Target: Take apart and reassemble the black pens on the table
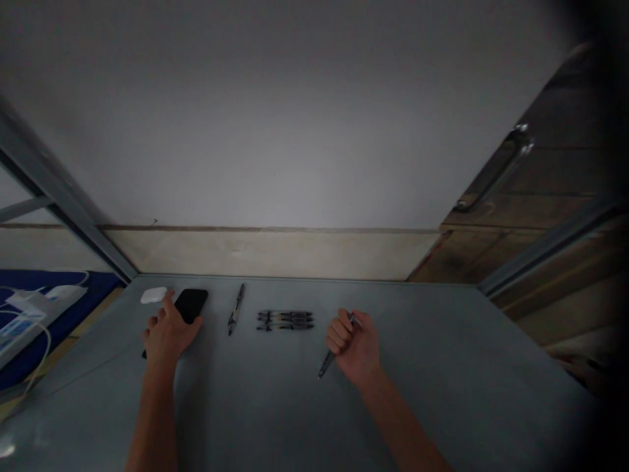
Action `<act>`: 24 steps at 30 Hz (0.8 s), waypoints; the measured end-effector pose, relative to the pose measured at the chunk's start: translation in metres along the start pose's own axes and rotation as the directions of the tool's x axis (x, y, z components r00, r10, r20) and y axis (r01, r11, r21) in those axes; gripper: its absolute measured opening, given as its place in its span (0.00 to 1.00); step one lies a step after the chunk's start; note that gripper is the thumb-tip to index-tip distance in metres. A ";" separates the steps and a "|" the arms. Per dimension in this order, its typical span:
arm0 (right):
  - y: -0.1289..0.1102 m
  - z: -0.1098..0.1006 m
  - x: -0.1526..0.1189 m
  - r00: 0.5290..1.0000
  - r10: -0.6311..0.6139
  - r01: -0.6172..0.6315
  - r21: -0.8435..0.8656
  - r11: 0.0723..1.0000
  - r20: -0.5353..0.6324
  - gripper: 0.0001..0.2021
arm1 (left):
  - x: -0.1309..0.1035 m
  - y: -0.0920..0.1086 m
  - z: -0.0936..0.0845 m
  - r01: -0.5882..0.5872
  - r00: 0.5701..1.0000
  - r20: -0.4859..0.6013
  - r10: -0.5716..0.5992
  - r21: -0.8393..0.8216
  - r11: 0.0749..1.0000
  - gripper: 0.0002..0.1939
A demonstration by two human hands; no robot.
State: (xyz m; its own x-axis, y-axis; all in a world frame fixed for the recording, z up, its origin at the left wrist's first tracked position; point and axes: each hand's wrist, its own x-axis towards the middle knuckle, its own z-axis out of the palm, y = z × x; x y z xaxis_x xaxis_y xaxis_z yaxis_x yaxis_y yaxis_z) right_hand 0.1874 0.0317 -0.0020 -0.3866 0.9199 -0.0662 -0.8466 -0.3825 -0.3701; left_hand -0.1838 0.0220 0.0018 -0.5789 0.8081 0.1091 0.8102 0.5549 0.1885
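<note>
On the left of the grey table (275, 419), my left hand (170, 331) lies across a black smartphone (192, 301). Its thumb is at the phone's right edge and its fingers are at the left; the palm hides the phone's middle. My right hand (356, 347) is closed around a dark pen (326, 365), whose tip slants down to the left, near the tabletop. Between my hands, several similar pens (285, 320) lie side by side in a row. Another pen (236, 309) lies apart from them, closer to the phone, pointing away from me.
A small white case (154, 295) lies just beyond my left fingertips. At far left, a white power strip (22, 334) with cables rests on a blue surface (101, 288). A white wall (275, 144) stands behind the table, with metal posts (545, 246) at its corners.
</note>
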 end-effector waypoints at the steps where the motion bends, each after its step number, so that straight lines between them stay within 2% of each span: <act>1: -0.001 0.000 0.000 1.000 -0.001 0.001 0.000 1.000 0.000 0.18 | 0.000 0.001 0.000 0.004 1.000 0.000 -0.004 0.000 1.000 0.47; 18: -0.003 0.000 -0.002 0.999 0.013 -0.013 0.021 1.000 -0.041 0.20 | 0.003 -0.002 0.003 -0.002 1.000 -0.007 0.002 0.004 1.000 0.46; 24: 0.002 0.005 -0.001 0.992 0.033 -0.031 0.018 0.999 -0.119 0.19 | 0.000 0.000 0.002 -0.003 1.000 0.028 0.002 0.012 1.000 0.47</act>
State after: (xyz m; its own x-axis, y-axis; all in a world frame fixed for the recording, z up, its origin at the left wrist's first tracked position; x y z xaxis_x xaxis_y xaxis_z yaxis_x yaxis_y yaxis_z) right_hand 0.1847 0.0295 0.0019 -0.3682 0.9106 -0.1879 -0.8407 -0.4124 -0.3510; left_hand -0.1833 0.0227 0.0001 -0.5740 0.8147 0.0820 0.8129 0.5550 0.1764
